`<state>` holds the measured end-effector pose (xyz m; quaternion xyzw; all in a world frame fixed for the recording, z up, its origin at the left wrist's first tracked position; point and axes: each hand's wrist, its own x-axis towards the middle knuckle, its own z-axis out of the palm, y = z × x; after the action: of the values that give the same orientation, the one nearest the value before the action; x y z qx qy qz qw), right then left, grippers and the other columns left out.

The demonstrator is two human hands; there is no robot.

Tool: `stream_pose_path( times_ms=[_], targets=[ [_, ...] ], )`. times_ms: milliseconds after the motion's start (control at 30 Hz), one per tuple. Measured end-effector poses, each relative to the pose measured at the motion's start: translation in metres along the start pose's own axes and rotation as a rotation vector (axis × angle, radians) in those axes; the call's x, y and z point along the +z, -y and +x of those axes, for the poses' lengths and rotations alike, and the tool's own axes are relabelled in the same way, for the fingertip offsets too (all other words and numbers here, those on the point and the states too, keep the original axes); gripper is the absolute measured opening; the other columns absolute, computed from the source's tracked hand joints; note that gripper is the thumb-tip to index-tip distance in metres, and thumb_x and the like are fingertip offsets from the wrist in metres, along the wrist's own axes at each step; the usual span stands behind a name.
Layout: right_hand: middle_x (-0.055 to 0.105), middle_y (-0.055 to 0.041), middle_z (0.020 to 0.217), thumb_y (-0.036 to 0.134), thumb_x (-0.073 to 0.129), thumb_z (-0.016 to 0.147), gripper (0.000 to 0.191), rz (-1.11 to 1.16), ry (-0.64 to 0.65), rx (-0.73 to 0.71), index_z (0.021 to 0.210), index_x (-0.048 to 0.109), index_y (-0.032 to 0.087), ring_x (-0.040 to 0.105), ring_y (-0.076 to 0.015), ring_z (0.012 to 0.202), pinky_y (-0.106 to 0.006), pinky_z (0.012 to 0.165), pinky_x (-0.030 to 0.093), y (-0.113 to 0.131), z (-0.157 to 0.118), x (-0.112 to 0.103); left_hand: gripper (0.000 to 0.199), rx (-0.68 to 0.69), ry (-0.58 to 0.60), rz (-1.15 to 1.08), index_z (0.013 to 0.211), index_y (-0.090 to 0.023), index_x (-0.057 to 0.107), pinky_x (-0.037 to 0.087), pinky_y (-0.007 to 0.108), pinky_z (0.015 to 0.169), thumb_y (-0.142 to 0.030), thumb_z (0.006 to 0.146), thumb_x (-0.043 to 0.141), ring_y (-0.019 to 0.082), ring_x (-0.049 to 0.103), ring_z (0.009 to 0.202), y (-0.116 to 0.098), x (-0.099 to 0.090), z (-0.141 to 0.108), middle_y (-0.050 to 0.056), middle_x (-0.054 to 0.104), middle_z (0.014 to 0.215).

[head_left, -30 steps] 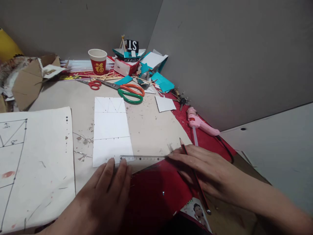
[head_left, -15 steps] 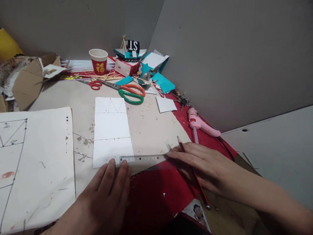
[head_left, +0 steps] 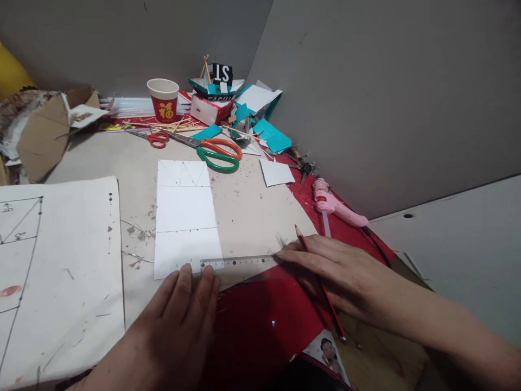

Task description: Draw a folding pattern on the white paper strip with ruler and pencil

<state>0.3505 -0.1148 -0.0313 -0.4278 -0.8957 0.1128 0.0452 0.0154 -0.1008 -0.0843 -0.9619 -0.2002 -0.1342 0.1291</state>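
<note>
We judge the step in hand to be the setting of a measure at the near end of the white card (head_left: 187, 209). The card lies flat on the beige board (head_left: 254, 217), left of centre and just beyond the left hand (head_left: 173, 326). Ruled lines cross the card, with zigzag strokes at its far end; a few small marks show near its near edge.

We find the clear ruler (head_left: 248, 260) laid from left to right, its left end over the card's near right corner and the rest running out past the card's right edge. The left hand is palm down, fingers spread a little and pressing: one fingertip rests on the ruler's left end, another on or beside the card's near edge. The right hand (head_left: 345, 277) has its fingers drawn together at the ruler's right end, with the pencil (head_left: 331, 307) caught among them, point to the far side and off the paper. We cannot tell whether the thumb pinches the ruler from below.

In our judgement the next move calls for the ruler's zero end to be settled against a mark under steady left-hand pressure, and for the pencil to be turned point down; a slip there would spoil the measure.

Against the frame of one second ago, we note that the ruler's right end sits slightly farther off, while its left end and the card hold their places.
</note>
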Motion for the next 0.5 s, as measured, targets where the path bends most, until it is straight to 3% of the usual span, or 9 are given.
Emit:
stream_pose_path(
  times_ms=[500],
  targets=[
    [0.065,-0.0117,0.101,0.006,0.042,0.096,0.046,-0.008,-0.055,0.000,0.139,0.052,0.021,0.064,-0.0236,0.091,-0.036,0.076,0.055,0.0053,0.0031,-0.0022,0.047,-0.020,-0.020,-0.005,0.131,-0.004,0.061,0.033,0.050,0.108,-0.023,0.089,0.056,0.040,0.056,0.122,-0.0021,-0.0001,-0.0016,0.018,0.064,0.138]
  ],
)
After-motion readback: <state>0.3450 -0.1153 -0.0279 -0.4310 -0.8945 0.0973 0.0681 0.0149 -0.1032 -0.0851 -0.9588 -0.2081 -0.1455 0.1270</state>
